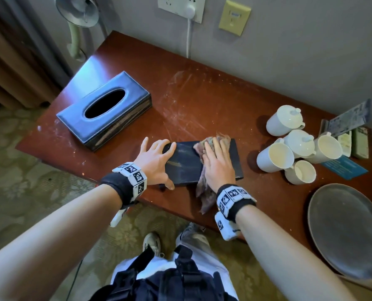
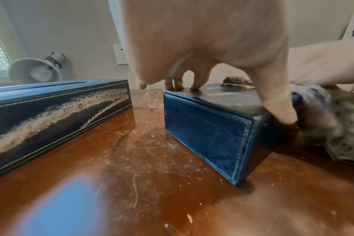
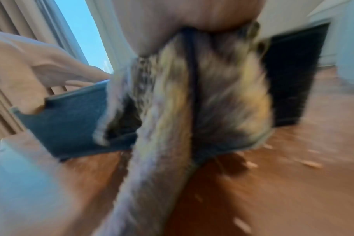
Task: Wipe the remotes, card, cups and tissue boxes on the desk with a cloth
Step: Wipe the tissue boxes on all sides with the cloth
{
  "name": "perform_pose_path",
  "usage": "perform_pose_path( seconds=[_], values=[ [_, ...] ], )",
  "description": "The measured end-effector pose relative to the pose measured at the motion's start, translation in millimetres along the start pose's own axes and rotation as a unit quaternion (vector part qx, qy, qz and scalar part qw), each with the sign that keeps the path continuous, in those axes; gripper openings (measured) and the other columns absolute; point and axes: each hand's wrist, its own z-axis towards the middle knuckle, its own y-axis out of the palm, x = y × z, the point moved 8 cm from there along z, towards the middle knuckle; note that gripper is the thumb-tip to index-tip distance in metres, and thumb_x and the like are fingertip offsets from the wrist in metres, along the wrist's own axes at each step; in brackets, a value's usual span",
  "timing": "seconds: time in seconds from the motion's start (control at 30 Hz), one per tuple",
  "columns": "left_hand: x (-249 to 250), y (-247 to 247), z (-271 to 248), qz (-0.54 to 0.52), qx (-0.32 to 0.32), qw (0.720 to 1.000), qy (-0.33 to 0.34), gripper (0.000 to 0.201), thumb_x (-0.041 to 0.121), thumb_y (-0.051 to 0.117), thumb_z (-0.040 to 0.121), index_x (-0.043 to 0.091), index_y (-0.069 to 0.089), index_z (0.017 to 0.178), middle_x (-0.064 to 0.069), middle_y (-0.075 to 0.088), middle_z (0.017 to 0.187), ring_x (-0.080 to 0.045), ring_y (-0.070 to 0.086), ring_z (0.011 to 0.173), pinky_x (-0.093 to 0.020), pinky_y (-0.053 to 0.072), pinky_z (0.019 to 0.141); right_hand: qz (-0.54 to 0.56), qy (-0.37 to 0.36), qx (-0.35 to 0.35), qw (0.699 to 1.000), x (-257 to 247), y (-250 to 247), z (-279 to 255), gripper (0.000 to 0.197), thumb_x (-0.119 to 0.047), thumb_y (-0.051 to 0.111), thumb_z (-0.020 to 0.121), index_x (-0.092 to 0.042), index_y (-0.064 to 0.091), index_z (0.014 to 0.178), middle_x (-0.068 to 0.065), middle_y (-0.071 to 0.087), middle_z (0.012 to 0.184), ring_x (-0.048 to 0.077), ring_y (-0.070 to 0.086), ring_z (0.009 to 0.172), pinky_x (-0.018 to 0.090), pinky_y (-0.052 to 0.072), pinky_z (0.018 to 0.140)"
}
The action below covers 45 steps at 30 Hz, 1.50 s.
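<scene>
A dark blue leather tissue box lies flat near the desk's front edge, its stitched end facing the left wrist view. My left hand grips its left end, fingers on the top and thumb on the near side. My right hand lies flat on a mottled purple-grey cloth and presses it onto the box top. The cloth's tail hangs over the box's near side. A second blue tissue box with an oval slot stands at the back left. Several white cups cluster on the right.
The red-brown desk is scratched and dusty. A blue card and an upright card stand lie beyond the cups. A grey plate sits at the front right. A lamp stands off the back left corner.
</scene>
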Motion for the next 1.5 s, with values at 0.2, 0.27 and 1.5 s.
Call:
perform_pose_path(
  seconds=[0.2,0.27,1.5],
  values=[
    [-0.8,-1.0,-0.5,-0.011,0.004,1.0,-0.004,0.131,0.076,0.071,0.063,0.022,0.0,0.158,-0.007,0.006,0.163,-0.024,0.0,0.152,-0.057,-0.012,0.119,0.03,0.059,0.01,0.998,52.8,-16.5,-6.6,0.043,-0.012,0.045,0.102,-0.008,0.045,0.145,0.016,0.03,0.157,0.034,0.023,0.147,0.032,0.011,0.121],
    [-0.3,-1.1,-0.6,-0.012,0.006,1.0,-0.005,0.13,0.076,0.071,0.062,0.022,0.001,0.158,-0.006,0.006,0.163,-0.023,0.0,0.152,-0.056,-0.01,0.12,0.025,0.103,0.015,0.994,57.2,-16.1,13.6,0.043,-0.014,0.038,0.104,-0.009,0.042,0.147,0.016,0.027,0.158,0.034,0.019,0.148,0.038,0.016,0.121],
    [-30.1,9.5,-22.1,-0.216,0.014,0.975,-0.049,0.147,0.063,0.082,0.061,0.019,-0.024,0.153,-0.005,0.011,0.166,-0.018,0.008,0.153,-0.055,-0.013,0.119,0.046,-0.036,-0.049,0.997,-70.4,9.2,8.6,0.045,-0.028,0.043,0.102,-0.025,0.044,0.147,0.013,0.023,0.16,0.032,0.015,0.15,0.039,0.006,0.122]
  ],
)
